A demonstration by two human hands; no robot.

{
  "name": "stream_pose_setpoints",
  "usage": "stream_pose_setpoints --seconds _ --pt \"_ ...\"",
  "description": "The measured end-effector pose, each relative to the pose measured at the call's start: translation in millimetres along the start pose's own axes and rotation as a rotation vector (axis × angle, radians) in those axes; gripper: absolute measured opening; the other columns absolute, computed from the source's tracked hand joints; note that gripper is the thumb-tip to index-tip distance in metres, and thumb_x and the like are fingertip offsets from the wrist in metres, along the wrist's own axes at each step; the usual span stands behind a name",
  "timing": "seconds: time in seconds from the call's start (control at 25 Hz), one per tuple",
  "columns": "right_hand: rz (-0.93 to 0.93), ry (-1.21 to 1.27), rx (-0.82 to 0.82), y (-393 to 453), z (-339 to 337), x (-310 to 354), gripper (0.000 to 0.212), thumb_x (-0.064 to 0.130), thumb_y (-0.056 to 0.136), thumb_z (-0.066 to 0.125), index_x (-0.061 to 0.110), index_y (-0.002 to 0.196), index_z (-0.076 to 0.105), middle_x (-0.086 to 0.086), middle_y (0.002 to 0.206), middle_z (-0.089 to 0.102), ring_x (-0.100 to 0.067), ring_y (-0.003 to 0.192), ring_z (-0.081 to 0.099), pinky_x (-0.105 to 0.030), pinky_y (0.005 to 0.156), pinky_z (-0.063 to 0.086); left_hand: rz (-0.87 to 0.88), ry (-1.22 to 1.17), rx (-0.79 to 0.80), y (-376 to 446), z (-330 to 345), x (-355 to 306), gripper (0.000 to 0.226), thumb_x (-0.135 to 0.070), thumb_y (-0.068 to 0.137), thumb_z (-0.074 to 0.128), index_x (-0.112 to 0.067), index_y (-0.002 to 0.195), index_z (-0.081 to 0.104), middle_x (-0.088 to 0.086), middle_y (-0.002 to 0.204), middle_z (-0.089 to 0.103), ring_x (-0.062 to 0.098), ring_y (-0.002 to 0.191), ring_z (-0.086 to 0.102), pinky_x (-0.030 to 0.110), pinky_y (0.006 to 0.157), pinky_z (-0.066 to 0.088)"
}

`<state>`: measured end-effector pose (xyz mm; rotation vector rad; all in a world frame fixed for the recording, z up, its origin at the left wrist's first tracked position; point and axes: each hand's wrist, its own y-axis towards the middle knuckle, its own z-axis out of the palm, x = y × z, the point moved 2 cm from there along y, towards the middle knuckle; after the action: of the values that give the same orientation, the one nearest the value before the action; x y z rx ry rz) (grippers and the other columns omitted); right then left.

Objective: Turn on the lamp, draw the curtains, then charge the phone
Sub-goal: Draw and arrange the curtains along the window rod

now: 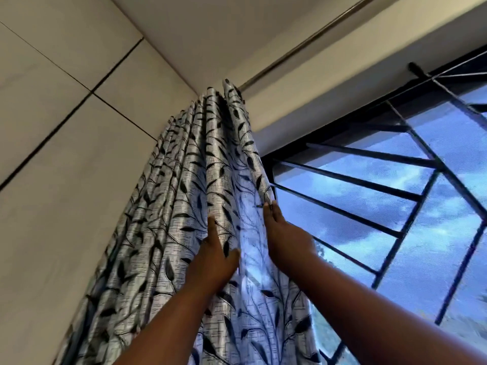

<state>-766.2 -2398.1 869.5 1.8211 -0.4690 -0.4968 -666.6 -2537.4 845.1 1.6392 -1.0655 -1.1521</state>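
A silver-grey curtain [184, 196] printed with dark leaves hangs bunched in folds at the left end of a metal rod [303, 47]. My left hand [214, 255] is raised against the cloth, thumb and fingers pinching a fold. My right hand [287, 238] holds the curtain's right-hand edge, fingertips on the hem next to the window. Both arms reach up from the bottom of the view. No lamp or phone is in sight.
To the right, a window [395, 233] with black metal bars shows blue sky and cloud. A pale tiled wall [66, 127] fills the left side. The ceiling [197, 27] and a beam above the window run across the top.
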Motion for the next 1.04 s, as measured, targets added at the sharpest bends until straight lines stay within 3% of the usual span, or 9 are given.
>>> stream_pose_setpoints --seconds 0.12,0.24,0.36,0.4,0.48,0.56,0.76,0.84,1.04 --pt "0.012 -0.066 -0.012 4.6 -9.0 -36.4 0.083 -0.001 0.09 0.044 0.022 0.151 -0.008 0.008 0.158 -0.015 -0.033 0.088 0.065 -0.034 0.057 0.044 -0.024 -0.032 -0.036 9.2 5.9 -18.9 0.107 -0.01 0.082 0.056 -0.047 0.143 -0.024 0.012 0.141 0.046 0.023 0.07 0.06 0.029 0.052 0.046" --pt "0.038 -0.121 -0.044 5.3 -17.5 -75.4 0.081 0.009 0.092 0.049 0.027 0.151 -0.004 0.014 0.158 -0.012 -0.031 0.097 0.065 -0.035 0.067 0.049 -0.046 -0.07 0.011 10.4 19.1 -36.0 0.109 0.0 0.077 0.055 -0.048 0.145 -0.016 0.007 0.098 0.059 0.023 0.066 0.058 0.036 0.051 0.044" --pt "0.053 -0.208 -0.091 1.1 -41.3 -113.3 0.08 0.015 0.091 0.051 0.032 0.15 0.0 0.019 0.158 -0.002 -0.031 0.099 0.064 -0.035 0.069 0.049 -0.006 -0.132 0.016 19.0 40.4 -60.0 0.103 0.001 0.081 0.053 -0.039 0.149 -0.012 -0.007 0.072 0.042 0.005 0.055 0.041 0.022 0.045 0.025" --pt "0.065 -0.262 -0.1 -1.5 -47.2 -127.9 0.081 0.018 0.09 0.054 0.032 0.15 0.002 0.017 0.159 0.004 -0.031 0.099 0.065 -0.034 0.068 0.049 0.008 -0.173 0.048 21.5 48.3 -68.1 0.104 0.0 0.081 0.057 -0.037 0.15 -0.012 -0.006 0.073 0.046 0.007 0.053 0.041 0.022 0.042 0.023" --pt "0.103 -0.339 -0.095 -1.7 -67.2 -159.3 0.085 0.028 0.087 0.061 0.033 0.15 0.004 0.013 0.157 0.02 -0.03 0.104 0.063 -0.033 0.07 0.048 0.024 -0.226 0.119 26.7 66.9 -89.2 0.109 -0.007 0.08 0.065 -0.039 0.15 -0.012 0.005 0.105 0.062 0.021 0.064 0.055 0.025 0.041 0.027" --pt "0.137 -0.39 -0.082 -11.0 -87.6 -182.9 0.09 0.032 0.086 0.063 0.036 0.15 0.0 0.012 0.155 0.027 -0.031 0.108 0.062 -0.033 0.071 0.046 0.055 -0.214 0.141 29.1 82.6 -110.0 0.102 -0.012 0.083 0.061 -0.04 0.149 -0.011 0.012 0.122 0.058 0.026 0.072 0.057 0.026 0.043 0.028" --pt "0.196 -0.567 -0.072 -30.9 -149.3 -247.4 0.084 0.026 0.085 0.061 0.035 0.149 0.008 0.016 0.156 0.023 -0.033 0.108 0.062 -0.04 0.077 0.051 0.151 -0.313 0.212 27.7 118.5 -195.6 0.091 -0.013 0.087 0.052 -0.038 0.151 -0.007 0.003 0.079 0.052 0.018 0.056 0.049 0.025 0.042 0.027" --pt "0.208 -0.586 -0.067 -36.8 -167.8 -259.4 0.081 0.018 0.084 0.057 0.035 0.149 0.012 0.017 0.155 0.024 -0.032 0.108 0.063 -0.041 0.079 0.053 0.18 -0.321 0.187 27.4 119.8 -219.0 0.091 -0.014 0.087 0.053 -0.038 0.15 -0.008 -0.005 0.081 0.047 0.018 0.056 0.049 0.025 0.043 0.03" --pt "0.244 -0.676 -0.059 -62.3 -230.3 -314.3 0.085 0.008 0.08 0.052 0.031 0.15 0.01 0.014 0.157 0.021 -0.033 0.109 0.062 -0.041 0.081 0.054 0.226 -0.407 0.148 16.5 122.4 -303.3 0.086 -0.014 0.088 0.05 -0.036 0.151 -0.006 -0.005 0.076 0.045 0.015 0.056 0.043 0.028 0.048 0.036"
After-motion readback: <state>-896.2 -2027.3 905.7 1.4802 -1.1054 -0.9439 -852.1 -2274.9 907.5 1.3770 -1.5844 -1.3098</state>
